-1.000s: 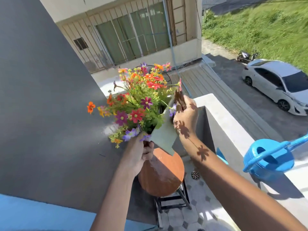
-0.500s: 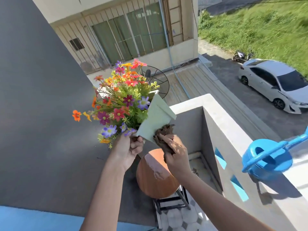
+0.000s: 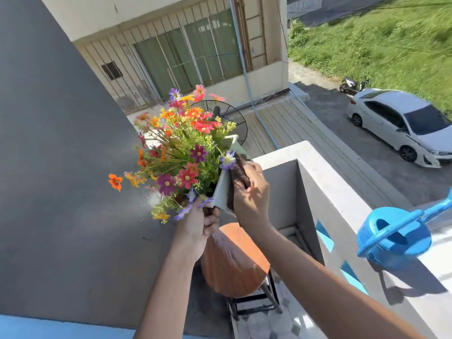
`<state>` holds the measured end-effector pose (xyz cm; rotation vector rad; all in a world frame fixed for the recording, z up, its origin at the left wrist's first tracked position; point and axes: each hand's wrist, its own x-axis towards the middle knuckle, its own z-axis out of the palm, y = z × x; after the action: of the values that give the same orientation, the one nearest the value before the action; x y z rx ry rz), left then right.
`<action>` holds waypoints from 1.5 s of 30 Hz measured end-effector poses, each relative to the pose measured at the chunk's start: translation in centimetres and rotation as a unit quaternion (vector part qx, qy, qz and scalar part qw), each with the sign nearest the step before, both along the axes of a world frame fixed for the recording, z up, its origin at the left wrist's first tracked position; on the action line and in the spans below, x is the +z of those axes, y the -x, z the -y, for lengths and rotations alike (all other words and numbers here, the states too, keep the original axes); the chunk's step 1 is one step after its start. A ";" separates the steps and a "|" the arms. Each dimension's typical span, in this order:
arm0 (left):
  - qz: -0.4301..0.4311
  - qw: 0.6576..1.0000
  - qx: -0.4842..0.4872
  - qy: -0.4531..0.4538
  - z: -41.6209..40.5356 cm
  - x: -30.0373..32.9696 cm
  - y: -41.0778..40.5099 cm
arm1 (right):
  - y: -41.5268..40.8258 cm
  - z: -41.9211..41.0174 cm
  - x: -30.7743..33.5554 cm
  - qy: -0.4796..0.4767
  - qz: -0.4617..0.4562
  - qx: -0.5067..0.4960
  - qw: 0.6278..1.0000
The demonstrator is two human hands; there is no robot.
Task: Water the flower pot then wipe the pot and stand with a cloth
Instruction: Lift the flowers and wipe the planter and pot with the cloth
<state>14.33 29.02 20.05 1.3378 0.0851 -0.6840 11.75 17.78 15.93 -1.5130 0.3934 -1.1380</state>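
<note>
Centre of frame: pale green flower pot, square-sided, lifted off its support and tilted toward the left, full of mixed orange, red, purple and yellow flowers that spread into the centre-left of the frame.

Left hand, just below the pot's lower corner: fingers curled round the pot's bottom edge, gripping it; thumb partly hidden behind flower sprigs.

Right hand, right of the pot: fingers bent over a dark brown cloth, pressing it flat against the pot's right side wall. Cloth is bunched, sits between palm and pot; how much of it is under the hand cannot be told.

Stand, lower centre, directly under the hands: round orange-brown wood-look top on a black metal frame, on pale patterned floor tiles. Pot is above it, apart.

Blue watering can, right edge of frame, sits on top of the white parapet wall, spout pointing to the upper right, well apart from the pot.

Left side of frame: plain grey wall. Upper centre: building with barred windows. Upper right: grass, a parked white car and a motorbike down on the pavement.
</note>
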 end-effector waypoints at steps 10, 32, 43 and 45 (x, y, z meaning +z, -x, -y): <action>0.019 0.999 -0.015 -0.038 -0.2 -0.8 0.9 | -1.1 4.7 -3.1 -0.147 -0.129 -0.044 0.980; 0.026 0.996 -0.010 -0.084 0.9 -0.4 -0.8 | 1.7 -0.4 -0.1 -0.146 -0.045 0.022 0.988; 0.081 0.983 -0.069 -0.147 -1.0 0.6 -1.3 | -0.8 8.6 0.7 -0.068 -0.189 0.032 0.979; 0.108 0.978 -0.080 -0.160 -1.4 1.0 -1.8 | -0.1 9.2 1.8 -0.070 -0.245 0.085 0.963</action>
<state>16.13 30.43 21.09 1.7354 -0.0925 -0.6751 11.85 8.58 17.78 -1.6596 0.6515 -0.5784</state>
